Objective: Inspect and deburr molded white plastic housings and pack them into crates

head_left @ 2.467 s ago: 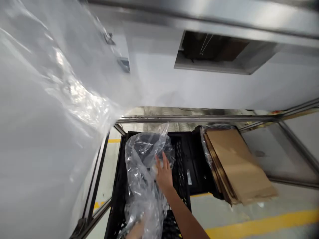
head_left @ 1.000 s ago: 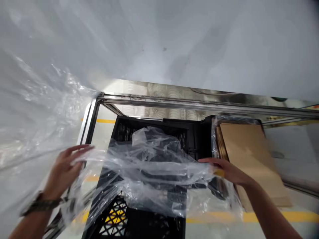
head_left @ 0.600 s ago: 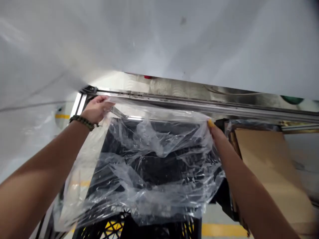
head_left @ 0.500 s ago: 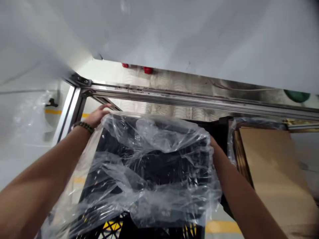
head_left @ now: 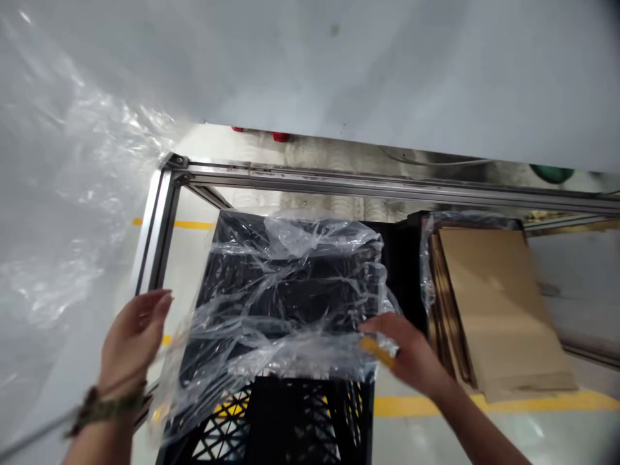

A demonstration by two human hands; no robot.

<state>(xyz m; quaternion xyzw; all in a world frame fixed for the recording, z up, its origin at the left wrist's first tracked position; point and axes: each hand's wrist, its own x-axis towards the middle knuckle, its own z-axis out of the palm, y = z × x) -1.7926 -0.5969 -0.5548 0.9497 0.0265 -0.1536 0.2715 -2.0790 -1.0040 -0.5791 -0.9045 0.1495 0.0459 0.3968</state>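
A clear plastic bag (head_left: 290, 278) lies crumpled over a black lattice-sided crate (head_left: 274, 413). At the left, my left hand (head_left: 133, 339) is raised beside the metal post, its fingers loosely curled and nothing visible in them. It is off the crate. My right hand (head_left: 411, 355) is at the crate's right side, with fingers and thumb closing on the edge of the plastic bag. A yellow strip shows along one finger or the thumb; what it is I cannot make out. Loose film hangs down the crate's left side.
A metal profile frame (head_left: 314, 184) runs behind the crate, with a post (head_left: 157, 226) at the left. A pale surface (head_left: 339, 71) overhangs it. Flat cardboard sheets (head_left: 494, 297) stand in a plastic-lined black container at right. Yellow floor tape (head_left: 542, 402) shows below.
Both hands have left the crate's far corners and come nearer to me. The left has moved away from the bag; the right has come down the right side. The view has shifted slightly.
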